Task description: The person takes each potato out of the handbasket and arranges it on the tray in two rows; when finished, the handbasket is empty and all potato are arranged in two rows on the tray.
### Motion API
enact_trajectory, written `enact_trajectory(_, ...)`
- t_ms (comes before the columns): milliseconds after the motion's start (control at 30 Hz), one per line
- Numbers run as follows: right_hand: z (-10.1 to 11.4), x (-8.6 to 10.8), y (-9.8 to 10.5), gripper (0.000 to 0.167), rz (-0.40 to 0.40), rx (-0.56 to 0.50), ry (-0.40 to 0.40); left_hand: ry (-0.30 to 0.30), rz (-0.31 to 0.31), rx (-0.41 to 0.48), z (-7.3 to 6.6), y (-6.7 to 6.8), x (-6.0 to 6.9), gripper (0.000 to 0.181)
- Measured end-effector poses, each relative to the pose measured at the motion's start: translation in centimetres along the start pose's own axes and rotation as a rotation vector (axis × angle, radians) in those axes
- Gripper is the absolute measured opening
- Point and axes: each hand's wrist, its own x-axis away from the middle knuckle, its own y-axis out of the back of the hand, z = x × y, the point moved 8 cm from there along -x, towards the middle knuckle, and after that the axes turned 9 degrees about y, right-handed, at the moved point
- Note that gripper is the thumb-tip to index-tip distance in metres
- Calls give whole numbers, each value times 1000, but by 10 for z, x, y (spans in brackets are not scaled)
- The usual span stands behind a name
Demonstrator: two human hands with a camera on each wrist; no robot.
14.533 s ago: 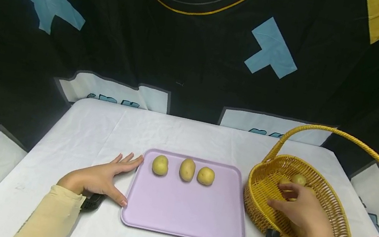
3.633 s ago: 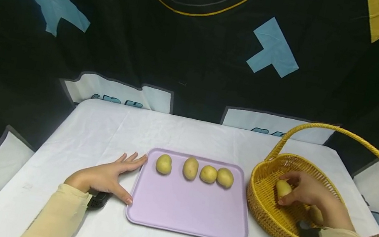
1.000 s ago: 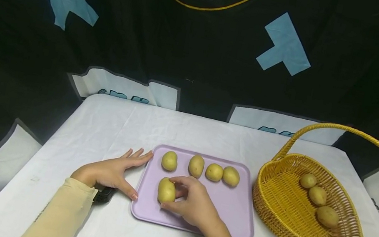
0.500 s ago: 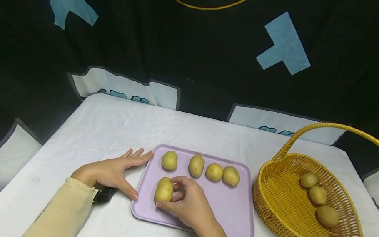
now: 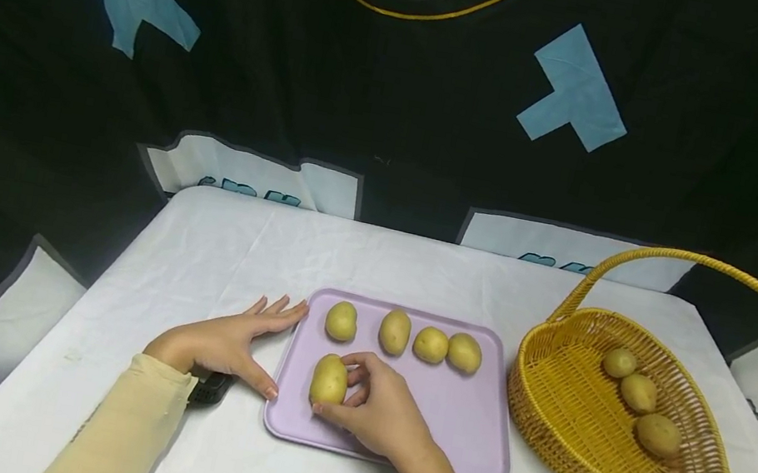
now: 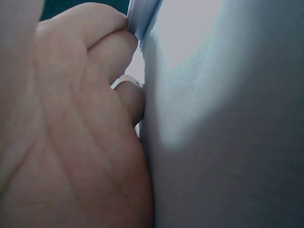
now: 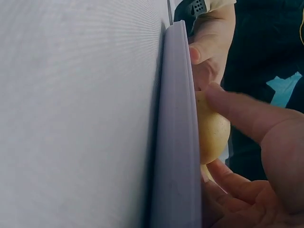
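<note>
My right hand grips a yellow potato between thumb and fingers at the left part of the lilac tray. The right wrist view has this potato beside the tray's rim, thumb on one side and fingers on the other. My left hand lies spread at the tray's left edge, fingertips and thumb touching the rim; the left wrist view shows its palm close to the white cloth. Behind the held potato, several potatoes form a row: one at the left, one in the middle, two close together at the right.
At the right stands a yellow wicker basket with a tall arched handle; three potatoes lie along its right side. White cloth covers the table, and a black curtain hangs behind it.
Since the oldest frames, my right hand has left the basket, and a fourth potato has joined the back row. Over the last second the gripped potato has shifted slightly left and turned more lengthwise. The left hand stays put.
</note>
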Motion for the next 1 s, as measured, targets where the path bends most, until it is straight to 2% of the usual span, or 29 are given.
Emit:
enact_trajectory(233, 1, 1, 1, 64, -24, -6, -5, 4, 4, 4, 0, 0, -1, 125)
enact_trajectory(600, 4, 1, 0, 64, -13, 13, 0, -8, -7, -13, 1, 0, 1, 124)
enact_trajectory(1000, 8, 0, 4, 63, -37, 69, 37, -22, -3, -5, 0, 1, -1, 124)
